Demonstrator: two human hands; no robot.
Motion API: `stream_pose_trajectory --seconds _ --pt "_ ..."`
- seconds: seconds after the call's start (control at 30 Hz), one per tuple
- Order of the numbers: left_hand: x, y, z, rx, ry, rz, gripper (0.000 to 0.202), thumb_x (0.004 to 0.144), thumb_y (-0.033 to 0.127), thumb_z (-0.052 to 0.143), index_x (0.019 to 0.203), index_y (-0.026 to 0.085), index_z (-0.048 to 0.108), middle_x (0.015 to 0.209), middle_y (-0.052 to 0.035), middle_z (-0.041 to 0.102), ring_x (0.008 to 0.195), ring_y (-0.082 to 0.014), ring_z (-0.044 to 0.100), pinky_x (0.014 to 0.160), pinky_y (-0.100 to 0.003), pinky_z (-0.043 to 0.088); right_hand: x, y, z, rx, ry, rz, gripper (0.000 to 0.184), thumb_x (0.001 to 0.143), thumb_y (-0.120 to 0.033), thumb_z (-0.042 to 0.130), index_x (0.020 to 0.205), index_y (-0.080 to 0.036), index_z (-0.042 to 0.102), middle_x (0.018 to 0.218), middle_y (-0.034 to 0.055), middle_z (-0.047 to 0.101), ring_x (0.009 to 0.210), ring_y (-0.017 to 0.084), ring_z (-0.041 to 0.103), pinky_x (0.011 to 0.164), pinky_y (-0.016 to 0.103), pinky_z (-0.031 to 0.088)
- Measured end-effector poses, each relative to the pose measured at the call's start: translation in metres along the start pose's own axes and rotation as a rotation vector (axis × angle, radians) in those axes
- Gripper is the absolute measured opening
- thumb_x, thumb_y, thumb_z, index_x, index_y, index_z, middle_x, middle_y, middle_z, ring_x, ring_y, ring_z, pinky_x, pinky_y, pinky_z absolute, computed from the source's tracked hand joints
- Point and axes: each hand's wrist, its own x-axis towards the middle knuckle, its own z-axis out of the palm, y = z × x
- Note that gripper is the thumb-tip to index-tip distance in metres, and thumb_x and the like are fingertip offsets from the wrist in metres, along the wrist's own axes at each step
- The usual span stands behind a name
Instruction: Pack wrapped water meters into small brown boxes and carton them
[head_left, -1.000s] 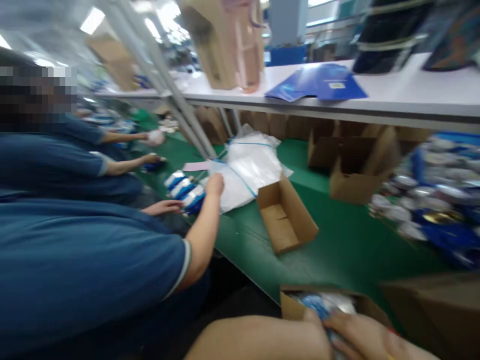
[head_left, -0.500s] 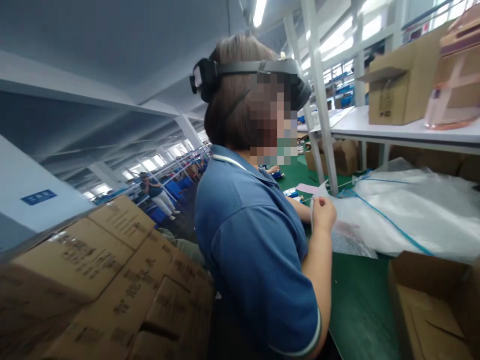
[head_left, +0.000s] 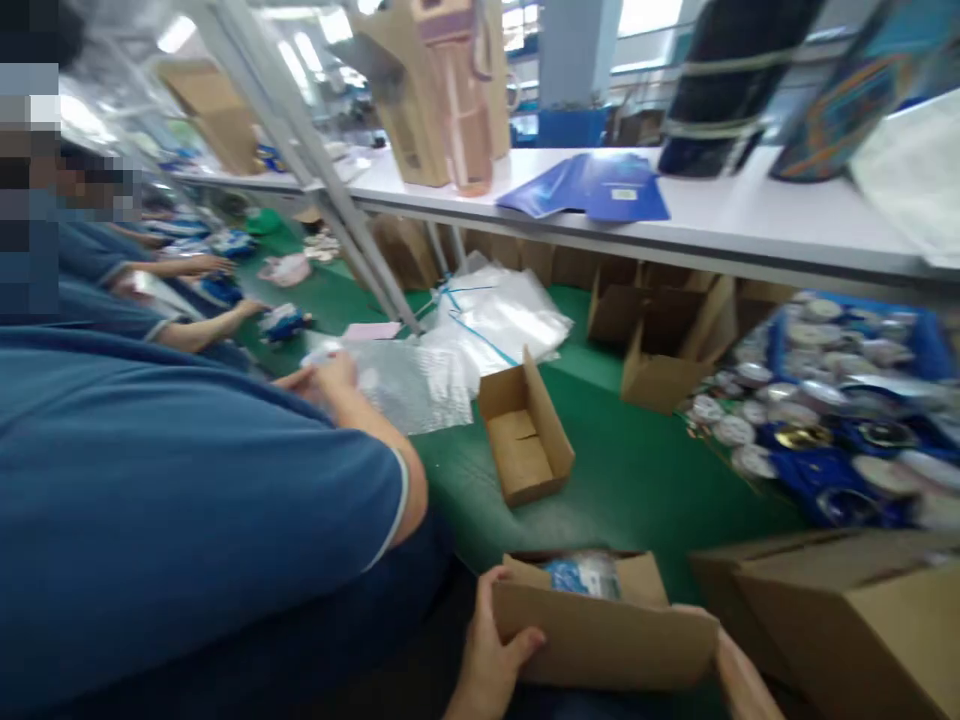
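An open cardboard box point(head_left: 600, 640) is in front of me at the bottom of the view, its near flap raised. Something blue and white with a clear wrap point(head_left: 589, 575) shows inside it. My left hand point(head_left: 495, 645) grips the box's left side, thumb on the near flap. At the right end, my right hand point(head_left: 739, 665) holds the box too, its fingers partly hidden by the flap. A smaller open carton point(head_left: 525, 440) rests on the green table point(head_left: 592, 430) beyond.
A co-worker in a blue shirt point(head_left: 187, 480) sits close on my left, hands on a clear plastic bag point(head_left: 412, 385). To the right are a pile of blue and white parts point(head_left: 810, 420) and a large carton point(head_left: 847, 620). A white shelf point(head_left: 585, 235) crosses above the table.
My view has swung right and down, from the co-worker and stacked cartons to the table. Both my hands, holding the box, have come into sight.
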Motion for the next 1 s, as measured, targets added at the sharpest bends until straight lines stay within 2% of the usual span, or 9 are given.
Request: stream_pose_trajectory --seconds 0.13,0.27,0.33,0.43,0.57,0.7,0.8,0.9,1.0 --pt "0.004 -0.012 0.011 0.213 0.113 -0.102 0.065 0.077 0.042 0.051 0.127 0.013 0.021 0.116 -0.0160 0.052 0.103 -0.0236 0.054 0.088 -0.037 0.044 -0.005 0.019 0.010 -0.142 -0.002 0.101 0.065 0.082 -0.064 0.019 0.095 -0.017 0.061 0.087 0.0117 0.067 0.087 0.028 0.062 0.076 0.039 0.051" --pt "0.020 -0.014 0.021 0.827 0.353 0.393 0.061 0.079 0.038 0.051 0.131 0.015 0.028 0.134 -0.0180 0.037 0.123 -0.0305 0.036 0.099 -0.050 0.032 0.007 0.018 0.039 -0.522 0.175 -0.044 0.051 0.088 -0.048 0.025 0.112 -0.011 0.050 0.099 0.0179 0.062 0.091 0.029 0.060 0.077 0.044 0.048" --pt "0.035 -0.008 0.024 1.029 0.223 0.643 0.055 0.080 0.037 0.050 0.131 0.021 0.035 0.134 -0.0114 0.040 0.125 -0.0290 0.034 0.102 -0.053 0.024 0.014 0.013 0.047 -0.639 0.235 -0.271 0.050 0.088 -0.040 0.032 0.127 -0.009 0.038 0.125 0.0197 0.048 0.115 0.029 0.045 0.090 0.044 0.042" --pt "0.051 0.008 0.026 1.049 -0.033 0.676 0.044 0.082 0.042 0.048 0.122 0.023 0.047 0.118 -0.0069 0.056 0.111 -0.0243 0.048 0.101 -0.052 0.025 0.024 -0.002 0.046 -0.698 0.043 -0.459 0.045 0.086 -0.033 0.039 0.127 -0.015 0.039 0.127 0.0120 0.048 0.121 0.025 0.038 0.099 0.044 0.033" --pt "0.043 0.031 0.023 0.981 -0.072 0.553 0.026 0.085 0.038 0.046 0.103 0.025 0.059 0.095 -0.0022 0.062 0.091 -0.0186 0.055 0.089 -0.043 0.036 0.023 -0.030 0.026 -0.632 -0.090 -0.403 0.028 0.083 -0.033 0.046 0.106 -0.020 0.056 0.105 0.0072 0.061 0.104 0.022 0.051 0.093 0.040 0.038" --pt "0.031 0.033 0.019 1.032 -0.039 0.554 0.023 0.087 0.035 0.041 0.093 0.027 0.062 0.084 -0.0019 0.059 0.076 -0.0154 0.053 0.067 -0.031 0.039 0.009 -0.043 0.010 -0.604 -0.099 -0.399 0.031 0.084 -0.034 0.045 0.113 -0.025 0.052 0.118 0.0040 0.056 0.113 0.021 0.045 0.093 0.039 0.037" --pt "0.038 0.018 0.022 1.156 -0.017 0.650 0.027 0.088 0.030 0.040 0.104 0.025 0.060 0.106 -0.0065 0.058 0.094 -0.0193 0.053 0.078 -0.035 0.041 0.011 -0.033 0.014 -0.661 -0.120 -0.406 0.040 0.086 -0.034 0.040 0.125 -0.024 0.043 0.133 0.0023 0.044 0.124 0.023 0.035 0.098 0.043 0.034" --pt "0.052 0.005 0.027 1.277 -0.027 0.775 0.043 0.086 0.029 0.038 0.127 0.018 0.043 0.139 -0.0091 0.035 0.125 -0.0246 0.033 0.101 -0.046 0.027 0.021 -0.019 0.025 -0.699 -0.147 -0.406 0.051 0.086 -0.032 0.038 0.135 -0.023 0.028 0.142 0.0007 0.029 0.131 0.024 0.022 0.103 0.049 0.028" --pt "0.061 0.006 0.027 1.324 -0.080 0.746 0.054 0.086 0.030 0.035 0.138 0.019 0.022 0.143 -0.0072 0.028 0.130 -0.0230 0.026 0.105 -0.047 0.019 0.029 -0.012 0.033 -0.679 -0.161 -0.384 0.058 0.085 -0.030 0.039 0.138 -0.022 0.019 0.145 0.0011 0.022 0.133 0.024 0.016 0.105 0.053 0.025"
